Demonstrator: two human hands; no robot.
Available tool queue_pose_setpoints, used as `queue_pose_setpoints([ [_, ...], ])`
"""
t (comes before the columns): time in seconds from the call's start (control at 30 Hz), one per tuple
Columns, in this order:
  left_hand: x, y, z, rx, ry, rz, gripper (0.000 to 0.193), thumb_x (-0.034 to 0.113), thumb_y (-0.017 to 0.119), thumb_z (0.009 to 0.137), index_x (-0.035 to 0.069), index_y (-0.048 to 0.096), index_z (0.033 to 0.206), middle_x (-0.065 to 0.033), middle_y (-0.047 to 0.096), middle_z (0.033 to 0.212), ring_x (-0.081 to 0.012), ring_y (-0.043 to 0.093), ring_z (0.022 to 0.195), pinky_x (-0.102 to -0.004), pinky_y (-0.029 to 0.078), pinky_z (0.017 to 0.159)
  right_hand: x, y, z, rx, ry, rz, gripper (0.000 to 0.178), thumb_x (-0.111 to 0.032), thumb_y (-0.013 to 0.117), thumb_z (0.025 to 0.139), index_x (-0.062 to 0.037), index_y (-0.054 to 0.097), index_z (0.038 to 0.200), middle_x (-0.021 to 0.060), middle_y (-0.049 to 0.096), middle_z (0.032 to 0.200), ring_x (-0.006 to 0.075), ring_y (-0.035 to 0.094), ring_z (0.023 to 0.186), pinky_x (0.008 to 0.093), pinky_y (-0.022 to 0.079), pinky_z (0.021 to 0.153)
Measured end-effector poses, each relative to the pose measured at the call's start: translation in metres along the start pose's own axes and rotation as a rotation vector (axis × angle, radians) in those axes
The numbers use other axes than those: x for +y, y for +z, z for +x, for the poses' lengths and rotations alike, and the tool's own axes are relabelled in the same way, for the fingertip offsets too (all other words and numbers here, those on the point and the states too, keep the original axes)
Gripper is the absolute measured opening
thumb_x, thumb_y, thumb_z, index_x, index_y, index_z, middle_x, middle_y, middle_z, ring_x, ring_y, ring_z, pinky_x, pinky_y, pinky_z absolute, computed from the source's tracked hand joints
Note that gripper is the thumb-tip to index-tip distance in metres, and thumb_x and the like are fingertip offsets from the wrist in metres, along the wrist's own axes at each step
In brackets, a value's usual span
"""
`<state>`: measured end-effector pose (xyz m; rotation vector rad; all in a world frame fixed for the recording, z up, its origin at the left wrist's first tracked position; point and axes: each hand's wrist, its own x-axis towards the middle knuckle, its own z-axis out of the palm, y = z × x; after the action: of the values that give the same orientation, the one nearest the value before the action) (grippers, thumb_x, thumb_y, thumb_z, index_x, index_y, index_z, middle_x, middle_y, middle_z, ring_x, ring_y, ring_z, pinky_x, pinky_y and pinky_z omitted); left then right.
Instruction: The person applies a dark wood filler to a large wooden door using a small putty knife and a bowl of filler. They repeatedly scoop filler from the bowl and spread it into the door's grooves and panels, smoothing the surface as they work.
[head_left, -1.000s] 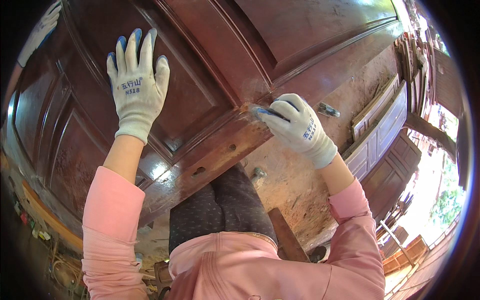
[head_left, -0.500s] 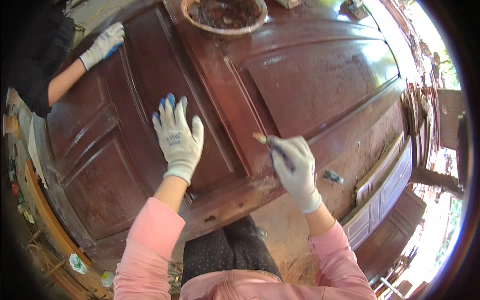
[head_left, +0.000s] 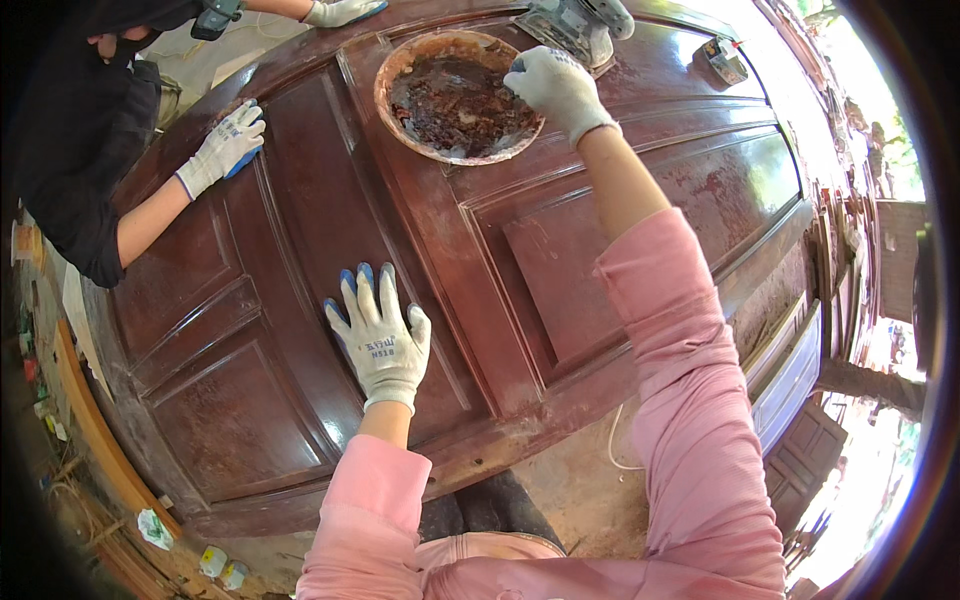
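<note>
Glossy reddish-brown panelled woodwork (head_left: pixel 575 275) stretches across the workspace. Up at twelve o'clock I see a round, brown-stained bowl (head_left: pixel 410 60) with a dark, lumpy mass (head_left: pixel 462 100) inside. Toward one o'clock, the white-gloved right hand (head_left: pixel 560 92) is at its rim, fingers curled; what they grip, I can't tell. Toward eight, the blue-tipped, white-gloved left hand (head_left: pixel 382 345) rests spread wide on the wood. A co-worker's gloved hand (head_left: pixel 222 150) lies at ten.

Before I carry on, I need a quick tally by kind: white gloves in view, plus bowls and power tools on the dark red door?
White gloves: 4
Bowl: 1
Power tool: 1
Total: 6
</note>
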<state>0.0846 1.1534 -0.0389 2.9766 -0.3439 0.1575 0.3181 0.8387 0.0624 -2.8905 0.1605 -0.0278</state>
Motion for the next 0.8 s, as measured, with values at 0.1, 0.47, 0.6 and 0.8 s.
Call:
queue_pose_setpoints([
  [0.1, -0.001, -0.001, 0.0, -0.019, -0.005, -0.011, 0.061, 0.034, 0.056, 0.098, 0.009, 0.053, 0.153, -0.0198, 0.045, 0.16, -0.0432, 0.035, 0.154, -0.0723, 0.025, 0.123, 0.0, -0.003, 0.013, -0.015, -0.112, -0.022, 0.038, -0.04, 0.068, 0.087, -0.0086, 0.079, 0.106, 0.02, 0.076, 0.109, 0.0399, 0.072, 0.103, 0.0482, 0.057, 0.092],
  [0.47, 0.0, -0.001, 0.003, -0.044, -0.01, -0.019, 0.062, 0.034, 0.055, 0.098, 0.01, 0.052, 0.155, -0.0194, 0.043, 0.161, -0.043, 0.034, 0.155, -0.072, 0.024, 0.124, -0.025, 0.007, 0.043, -0.079, 0.039, -0.162, 0.04, -0.036, 0.068, 0.089, -0.0042, 0.077, 0.112, 0.0208, 0.077, 0.114, 0.0412, 0.073, 0.109, 0.0509, 0.058, 0.095],
  [0.6, 0.0, -0.001, 0.002, -0.048, -0.011, -0.022, 0.061, 0.034, 0.054, 0.098, 0.01, 0.053, 0.154, -0.0191, 0.043, 0.161, -0.0432, 0.034, 0.155, -0.073, 0.025, 0.123, -0.027, 0.01, 0.042, -0.083, 0.091, -0.146, 0.041, -0.037, 0.068, 0.09, -0.0056, 0.077, 0.115, 0.0204, 0.077, 0.118, 0.0415, 0.073, 0.111, 0.0512, 0.057, 0.097],
  [0.8, -0.002, 0.0, 0.001, -0.033, -0.009, -0.03, 0.061, 0.034, 0.056, 0.098, 0.011, 0.053, 0.154, -0.019, 0.043, 0.161, -0.0428, 0.034, 0.155, -0.0734, 0.024, 0.123, -0.031, 0.012, 0.039, -0.137, 0.128, -0.127, 0.04, -0.038, 0.068, 0.09, -0.0085, 0.078, 0.116, 0.0197, 0.076, 0.12, 0.0399, 0.071, 0.115, 0.0498, 0.057, 0.098],
])
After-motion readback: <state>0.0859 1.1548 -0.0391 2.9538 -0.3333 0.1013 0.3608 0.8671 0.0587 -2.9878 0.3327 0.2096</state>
